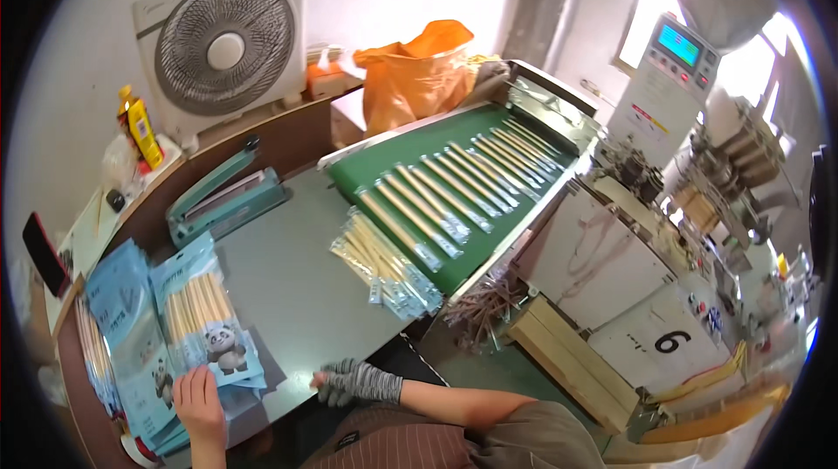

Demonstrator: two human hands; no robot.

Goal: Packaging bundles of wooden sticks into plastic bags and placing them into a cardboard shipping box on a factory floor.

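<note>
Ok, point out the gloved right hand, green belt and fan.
Gloved right hand (349, 382): head view, on its middle.
Green belt (388, 158): head view, on bare far margin.
Fan (226, 51): head view, on centre hub.

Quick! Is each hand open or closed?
Left hand: fingers bent at blue bags; grip can't be told.
Right hand: gloved, partly curled; holding can't be told.

There are at least two blue bags (185, 342), one fan (225, 51) and one yellow bottle (141, 130) left of the green belt (371, 168), more than ten slim packets (394, 224) on it, one orange sack (415, 80) behind it.
</note>
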